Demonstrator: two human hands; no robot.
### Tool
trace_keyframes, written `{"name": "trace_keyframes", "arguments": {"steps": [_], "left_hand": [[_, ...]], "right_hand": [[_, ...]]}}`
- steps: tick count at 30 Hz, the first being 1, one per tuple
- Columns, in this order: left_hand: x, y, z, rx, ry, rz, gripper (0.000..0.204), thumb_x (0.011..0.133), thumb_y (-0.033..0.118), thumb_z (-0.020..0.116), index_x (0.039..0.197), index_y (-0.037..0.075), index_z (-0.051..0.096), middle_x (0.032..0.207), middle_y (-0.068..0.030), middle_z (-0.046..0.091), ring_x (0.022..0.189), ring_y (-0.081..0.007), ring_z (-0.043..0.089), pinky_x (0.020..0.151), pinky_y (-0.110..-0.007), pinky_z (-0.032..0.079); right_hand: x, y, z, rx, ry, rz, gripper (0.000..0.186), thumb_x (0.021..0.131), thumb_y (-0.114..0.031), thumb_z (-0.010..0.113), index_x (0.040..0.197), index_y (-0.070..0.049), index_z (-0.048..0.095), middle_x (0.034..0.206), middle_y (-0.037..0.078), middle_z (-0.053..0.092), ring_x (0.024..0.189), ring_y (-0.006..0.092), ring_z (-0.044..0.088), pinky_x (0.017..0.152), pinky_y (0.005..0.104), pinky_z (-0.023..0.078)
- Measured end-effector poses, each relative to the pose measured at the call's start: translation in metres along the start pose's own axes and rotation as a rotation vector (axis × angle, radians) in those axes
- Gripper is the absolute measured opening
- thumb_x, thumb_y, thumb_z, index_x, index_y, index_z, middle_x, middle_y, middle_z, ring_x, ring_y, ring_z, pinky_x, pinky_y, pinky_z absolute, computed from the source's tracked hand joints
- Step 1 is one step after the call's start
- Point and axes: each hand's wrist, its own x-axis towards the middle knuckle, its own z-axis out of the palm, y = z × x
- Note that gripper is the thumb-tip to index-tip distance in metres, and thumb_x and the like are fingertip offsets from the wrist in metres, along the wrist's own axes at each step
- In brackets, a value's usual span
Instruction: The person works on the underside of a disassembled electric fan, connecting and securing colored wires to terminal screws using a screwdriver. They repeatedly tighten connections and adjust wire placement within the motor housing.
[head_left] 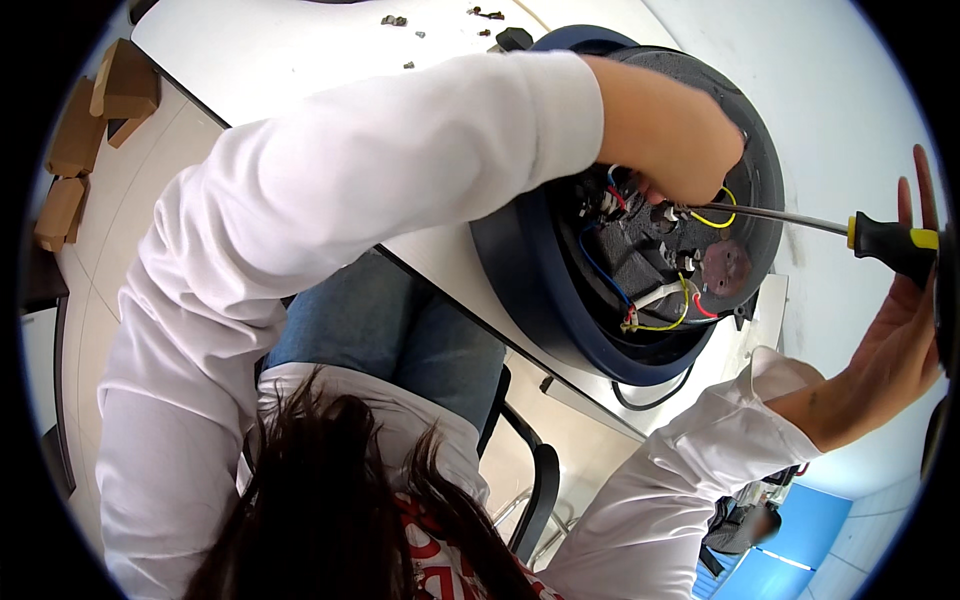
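Left hand (pixel 685 135) inside blue housing rim (pixel 535 285), open tabletop (pixel 300 62) leftward

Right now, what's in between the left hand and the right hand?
A screwdriver. In the head view, its black-and-yellow handle is by the right hand, and its metal shaft reaches toward the left hand.

Head view of a round, dark-blue appliance housing (pixel 530 280) lying open on a white table (pixel 330 50), with coloured wires exposed. The left hand (pixel 685 140) reaches over the interior, its fingertips largely hidden, near the tip of a screwdriver (pixel 885 243). The right hand (pixel 890 325), fingers extended, is at the black-and-yellow handle. Cardboard boxes (pixel 78 130) stand at left.
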Motion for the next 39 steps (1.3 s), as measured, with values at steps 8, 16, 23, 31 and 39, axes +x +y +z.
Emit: {"name": "trace_keyframes", "arguments": {"steps": [8,16,23,31,39], "left_hand": [[-0.055,-0.019,0.014,0.129,0.645,0.228,0.013,0.076,0.01,0.064,0.085,0.002,0.069,0.074,-0.0138,0.063,0.075,-0.0298,0.064,0.069,-0.038,0.052],[-0.113,0.019,0.085,0.116,0.817,-0.015,0.013,0.073,0.008,0.065,0.086,0.005,0.069,0.133,-0.0121,0.057,0.128,-0.0346,0.05,0.109,-0.059,0.032],[-0.101,-0.005,0.088,0.087,0.905,0.169,0.015,0.081,0.023,0.062,0.084,0.01,0.069,0.12,-0.002,0.064,0.121,-0.0193,0.056,0.11,-0.049,0.029],[-0.09,-0.022,0.08,0.263,0.821,0.442,0.024,0.086,0.035,0.051,0.08,0.014,0.062,0.094,0.0015,0.064,0.097,-0.0162,0.062,0.104,-0.051,0.025],[-0.069,-0.023,0.08,0.327,1.013,0.477,0.027,0.078,0.033,0.049,0.074,0.008,0.059,0.077,-0.0006,0.054,0.084,-0.0174,0.058,0.109,-0.044,0.028]], "right_hand": [[0.0,-0.003,0.001,0.477,0.028,0.168,0.047,0.097,-0.017,0.057,0.138,-0.009,0.035,0.106,0.019,0.061,0.08,0.0277,0.067,0.072,0.0318,0.062],[0.015,-0.005,-0.002,-0.361,0.141,0.249,0.038,0.096,-0.028,0.061,0.12,-0.004,0.043,0.093,0.016,0.06,0.083,0.0225,0.067,0.075,0.0354,0.063],[0.039,0.017,-0.003,-0.143,-0.044,0.03,0.034,0.1,-0.026,0.056,0.125,-0.01,0.041,0.104,0.01,0.057,0.09,0.02,0.065,0.081,0.037,0.06],[0.051,-0.009,-0.056,-0.283,-0.089,0.256,0.045,0.091,-0.03,0.056,0.135,-0.02,0.054,0.151,0.026,0.031,0.14,0.0497,0.027,0.112,0.0685,0.016],[0.055,-0.026,-0.079,-0.71,-0.063,0.266,0.047,0.095,-0.038,0.059,0.136,-0.017,0.046,0.136,0.021,0.05,0.118,0.0422,0.057,0.096,0.0607,0.047]]}}
